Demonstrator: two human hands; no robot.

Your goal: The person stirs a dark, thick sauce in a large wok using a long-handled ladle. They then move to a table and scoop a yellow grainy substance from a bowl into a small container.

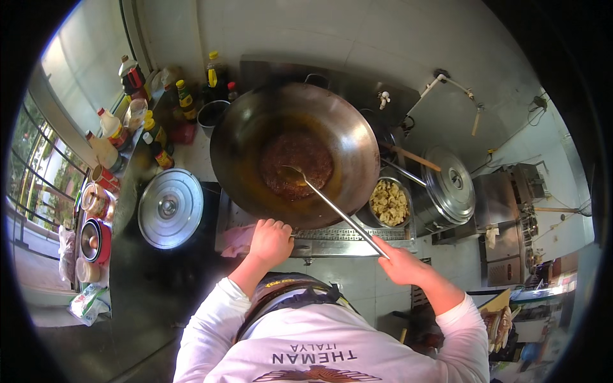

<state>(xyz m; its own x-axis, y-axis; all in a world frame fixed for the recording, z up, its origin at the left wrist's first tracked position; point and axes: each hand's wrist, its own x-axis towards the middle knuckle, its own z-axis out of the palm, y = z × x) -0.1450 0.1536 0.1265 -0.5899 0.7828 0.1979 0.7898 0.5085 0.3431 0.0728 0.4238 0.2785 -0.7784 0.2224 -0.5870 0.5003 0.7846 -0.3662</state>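
A large metal wok [354, 143] sits on the stove, with dark reddish-brown bubbling sauce or oil [306, 148] in its bottom. My right hand [400, 262] grips the long metal handle of a ladle [335, 207], whose bowl rests in the liquid. My left hand [270, 242] is closed at the wok's near rim; a cloth probably lies under it, but the grip itself is hidden by my fingers. Just left of that hand, a pink cloth [237, 239] lies on the stove's edge. Right of the wok stands a metal bowl of pale, cut food pieces [389, 202].
Left of the wok are a round metal lid [170, 208], a dark pot [213, 114] and several sauce bottles [158, 151]. A lidded steel pot [450, 182] stands at the right, near a wooden handle [414, 158]. A tap [384, 99] projects behind the wok.
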